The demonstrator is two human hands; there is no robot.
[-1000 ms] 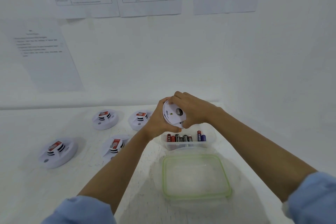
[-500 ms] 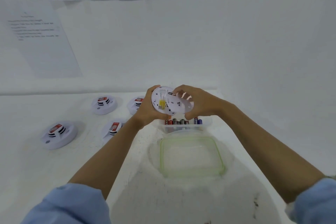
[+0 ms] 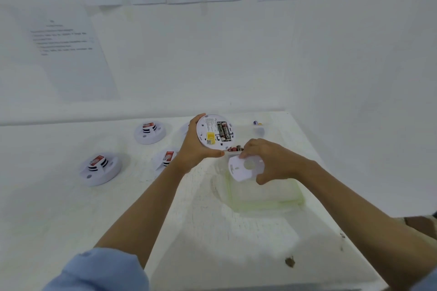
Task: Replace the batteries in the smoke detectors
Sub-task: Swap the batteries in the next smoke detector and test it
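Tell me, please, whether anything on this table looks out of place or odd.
One smoke detector beside the left forearm seems tilted, while the far-left detector lies flat. A dark scrap lies on the table near its right edge.

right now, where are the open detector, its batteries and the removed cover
open detector [image 3: 211,136], head view, yellow sticker on its back
batteries [image 3: 224,131], head view, black label
removed cover [image 3: 237,169], head view, flat face left of its hole

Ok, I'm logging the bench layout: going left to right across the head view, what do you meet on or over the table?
First the near-left smoke detector → rear smoke detector → opened detector gripped by the left hand → loose cover pinched in the right hand.
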